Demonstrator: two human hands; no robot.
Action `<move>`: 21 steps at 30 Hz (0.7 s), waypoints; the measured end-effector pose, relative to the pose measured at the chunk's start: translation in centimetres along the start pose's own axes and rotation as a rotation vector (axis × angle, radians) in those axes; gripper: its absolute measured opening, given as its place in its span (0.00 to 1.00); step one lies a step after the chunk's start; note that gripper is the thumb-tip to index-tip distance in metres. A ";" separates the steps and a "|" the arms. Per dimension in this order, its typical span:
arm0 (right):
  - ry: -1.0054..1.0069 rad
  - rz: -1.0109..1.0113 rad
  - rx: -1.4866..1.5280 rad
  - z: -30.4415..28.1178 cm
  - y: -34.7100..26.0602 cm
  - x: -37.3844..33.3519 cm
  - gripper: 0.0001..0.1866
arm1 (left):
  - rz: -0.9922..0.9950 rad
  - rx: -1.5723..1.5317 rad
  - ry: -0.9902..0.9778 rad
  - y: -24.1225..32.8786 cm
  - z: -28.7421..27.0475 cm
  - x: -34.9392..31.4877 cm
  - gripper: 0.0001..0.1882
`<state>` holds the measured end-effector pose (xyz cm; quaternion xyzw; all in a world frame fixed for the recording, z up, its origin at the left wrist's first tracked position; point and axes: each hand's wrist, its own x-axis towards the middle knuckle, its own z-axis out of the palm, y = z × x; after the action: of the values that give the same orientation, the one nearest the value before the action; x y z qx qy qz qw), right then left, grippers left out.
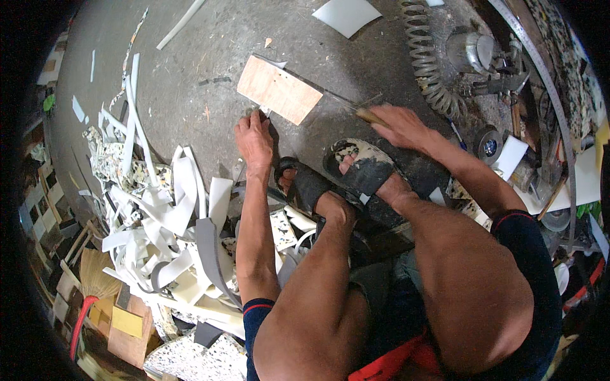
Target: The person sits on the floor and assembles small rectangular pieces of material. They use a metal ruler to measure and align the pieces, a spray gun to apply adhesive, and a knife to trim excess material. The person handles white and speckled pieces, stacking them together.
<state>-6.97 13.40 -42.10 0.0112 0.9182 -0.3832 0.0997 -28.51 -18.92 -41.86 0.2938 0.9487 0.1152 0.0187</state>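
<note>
A thin rectangular wooden board (279,89) lies aslant on the concrete floor in front of my feet. A bit of grey-white sheet (274,62) peeks out past its far edge. My left hand (255,140) is by the board's near left corner, fingers bent together and pointing down; what they pinch, if anything, is hidden. My right hand (399,127) is closed round the wooden handle of a knife (369,117). Its narrow, dark blade points left toward the board's right end.
White and grey foam strips (181,222) are heaped at left, near a straw broom (98,279). A coiled air hose (426,57), a metal cup-like part (470,52) and a grinding disc (488,145) lie at right. A white sheet (347,16) is at the far side. My sandalled feet (362,168) stand close.
</note>
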 end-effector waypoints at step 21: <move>0.211 0.224 0.482 -7.7 -11.5 10.6 0.20 | 0.179 -0.208 0.003 3.4 -9.1 -5.2 0.25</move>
<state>-19.77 10.13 -30.76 0.1757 0.7989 -0.5739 0.0400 -23.30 -21.03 -32.42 0.3735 0.9017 0.2144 0.0371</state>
